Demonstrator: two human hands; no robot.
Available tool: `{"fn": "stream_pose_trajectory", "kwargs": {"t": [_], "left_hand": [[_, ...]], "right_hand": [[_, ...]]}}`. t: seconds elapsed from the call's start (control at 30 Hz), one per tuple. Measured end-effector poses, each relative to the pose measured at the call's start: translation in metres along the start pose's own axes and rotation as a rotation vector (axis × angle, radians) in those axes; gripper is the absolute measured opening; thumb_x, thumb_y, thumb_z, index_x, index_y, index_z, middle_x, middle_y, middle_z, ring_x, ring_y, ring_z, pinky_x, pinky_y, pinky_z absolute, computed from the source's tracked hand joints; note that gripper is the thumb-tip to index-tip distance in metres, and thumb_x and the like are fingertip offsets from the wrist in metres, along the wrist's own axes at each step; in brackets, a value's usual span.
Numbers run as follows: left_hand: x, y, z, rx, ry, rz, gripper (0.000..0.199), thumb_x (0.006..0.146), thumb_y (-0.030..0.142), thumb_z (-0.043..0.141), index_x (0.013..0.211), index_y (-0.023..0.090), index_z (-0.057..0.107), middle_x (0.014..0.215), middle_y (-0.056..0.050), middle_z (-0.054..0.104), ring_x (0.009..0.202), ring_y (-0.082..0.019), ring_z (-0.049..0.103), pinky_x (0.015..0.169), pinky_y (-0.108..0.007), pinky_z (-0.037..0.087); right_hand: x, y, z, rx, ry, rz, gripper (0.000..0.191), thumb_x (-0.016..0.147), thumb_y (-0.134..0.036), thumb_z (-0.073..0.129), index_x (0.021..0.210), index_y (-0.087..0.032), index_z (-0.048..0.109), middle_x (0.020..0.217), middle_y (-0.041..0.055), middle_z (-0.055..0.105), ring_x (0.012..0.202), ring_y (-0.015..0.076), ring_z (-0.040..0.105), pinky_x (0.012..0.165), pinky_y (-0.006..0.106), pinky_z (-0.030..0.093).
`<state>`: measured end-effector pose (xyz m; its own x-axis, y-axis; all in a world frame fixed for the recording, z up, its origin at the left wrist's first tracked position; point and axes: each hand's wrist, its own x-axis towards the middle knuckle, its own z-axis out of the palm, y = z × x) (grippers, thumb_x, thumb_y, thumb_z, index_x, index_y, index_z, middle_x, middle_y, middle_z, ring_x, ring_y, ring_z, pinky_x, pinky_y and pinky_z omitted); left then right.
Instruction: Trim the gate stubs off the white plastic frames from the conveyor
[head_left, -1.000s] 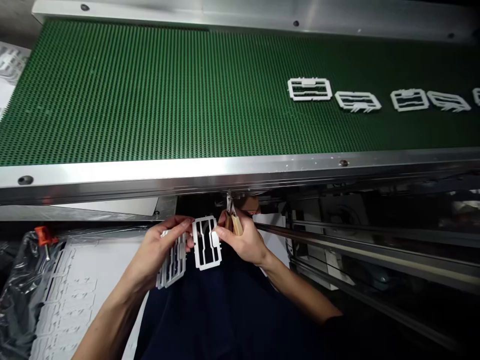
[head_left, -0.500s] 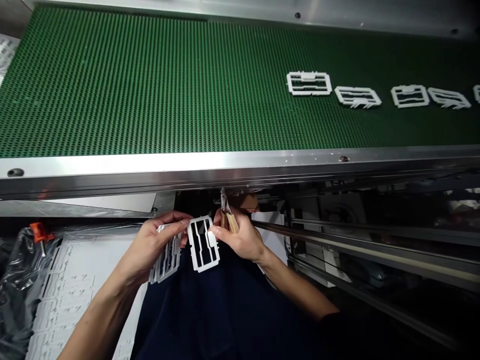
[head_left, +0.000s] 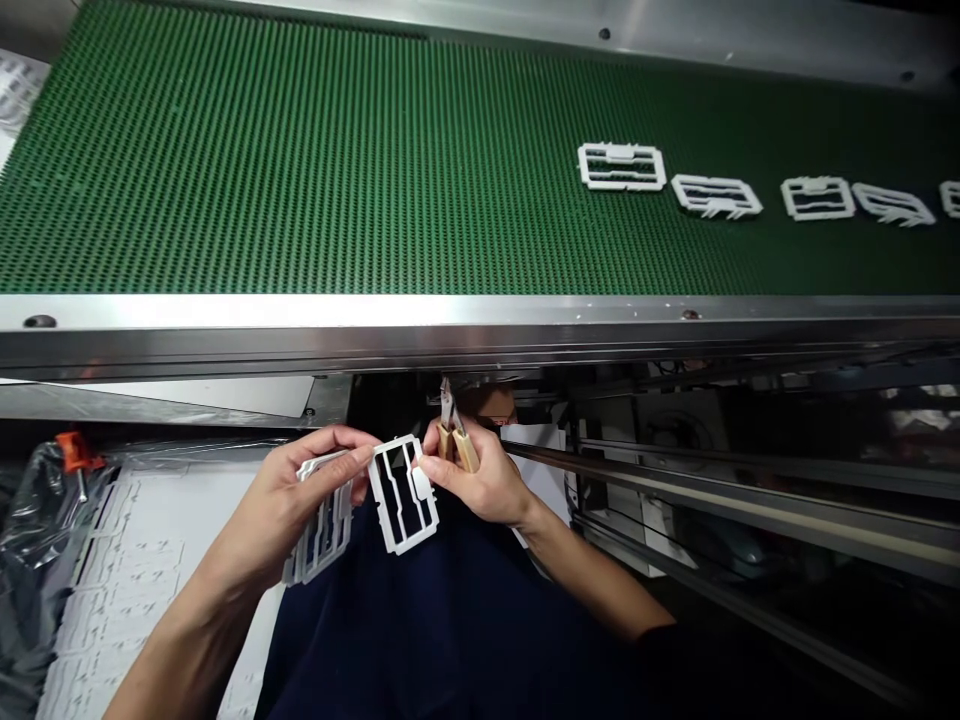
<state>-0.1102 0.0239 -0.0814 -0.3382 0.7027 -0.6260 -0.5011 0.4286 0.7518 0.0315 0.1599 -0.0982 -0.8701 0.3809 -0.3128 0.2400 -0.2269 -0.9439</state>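
In the head view, my left hand [head_left: 311,480] is closed round a small stack of white plastic frames [head_left: 324,540]. Its thumb and finger also touch the upper left corner of a single white frame [head_left: 405,496]. My right hand [head_left: 480,475] pinches the right side of that single frame between thumb and finger. The same hand holds nippers [head_left: 459,445] with tan handles, their metal tips pointing up toward the conveyor edge. The single frame hangs slightly tilted between my hands, its slots facing me.
A green conveyor belt [head_left: 300,160] behind a metal rail [head_left: 487,312] carries several white frames [head_left: 622,167] at the right. Rows of white parts [head_left: 120,600] lie lower left, near an orange-handled tool [head_left: 77,453] and grey plastic film [head_left: 30,560]. Metal bars [head_left: 675,490] run at the right.
My left hand and its stack have shifted slightly left and down. The single frame has tilted a little, its top moving left. My right hand still holds the nippers.
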Motion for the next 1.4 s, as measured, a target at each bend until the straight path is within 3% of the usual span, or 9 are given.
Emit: {"fn": "stream_pose_trajectory", "kwargs": {"t": [0.27, 0.57, 0.77, 1.13, 1.4], "left_hand": [[-0.014, 0.005, 0.002, 0.063, 0.028, 0.057, 0.023, 0.074, 0.040, 0.065, 0.084, 0.019, 0.064, 0.057, 0.001, 0.053, 0.046, -0.011, 0.047, 0.040, -0.018, 0.035], [-0.030, 0.007, 0.005, -0.002, 0.199, 0.071, 0.027, 0.067, 0.040, 0.070, 0.083, 0.019, 0.065, 0.058, 0.001, 0.056, 0.051, -0.013, 0.051, 0.044, -0.019, 0.038], [-0.038, 0.003, 0.003, 0.010, 0.233, 0.095, 0.025, 0.068, 0.040, 0.069, 0.080, 0.018, 0.065, 0.057, 0.000, 0.056, 0.053, -0.013, 0.051, 0.047, -0.018, 0.039], [-0.041, -0.022, -0.019, -0.151, 0.221, -0.028, 0.027, 0.068, 0.037, 0.070, 0.086, 0.018, 0.061, 0.056, 0.001, 0.055, 0.054, -0.013, 0.050, 0.048, -0.018, 0.038], [-0.040, -0.037, -0.022, -0.232, 0.232, -0.066, 0.025, 0.067, 0.035, 0.071, 0.083, 0.018, 0.061, 0.055, 0.001, 0.054, 0.053, -0.012, 0.049, 0.047, -0.017, 0.037]], "right_hand": [[-0.002, 0.001, 0.004, 0.129, -0.042, -0.034, 0.017, 0.078, -0.026, 0.061, 0.083, -0.018, 0.047, 0.072, -0.0023, 0.050, 0.062, 0.0086, 0.047, 0.060, 0.022, 0.040], [0.003, -0.007, 0.010, 0.035, -0.105, -0.034, 0.020, 0.077, -0.031, 0.061, 0.085, -0.018, 0.049, 0.077, -0.0006, 0.049, 0.066, 0.0098, 0.047, 0.064, 0.024, 0.042], [0.006, -0.008, 0.015, 0.033, -0.154, -0.030, 0.020, 0.077, -0.030, 0.062, 0.085, -0.018, 0.048, 0.078, -0.0003, 0.051, 0.067, 0.0099, 0.048, 0.065, 0.023, 0.041], [0.022, -0.010, 0.027, 0.118, -0.270, 0.091, 0.030, 0.068, -0.031, 0.071, 0.084, -0.017, 0.050, 0.070, -0.0033, 0.052, 0.060, 0.0085, 0.049, 0.058, 0.021, 0.041], [0.028, -0.001, 0.034, 0.149, -0.299, 0.170, 0.032, 0.064, -0.030, 0.072, 0.083, -0.016, 0.050, 0.065, -0.0043, 0.052, 0.055, 0.0077, 0.048, 0.054, 0.021, 0.041]]}}
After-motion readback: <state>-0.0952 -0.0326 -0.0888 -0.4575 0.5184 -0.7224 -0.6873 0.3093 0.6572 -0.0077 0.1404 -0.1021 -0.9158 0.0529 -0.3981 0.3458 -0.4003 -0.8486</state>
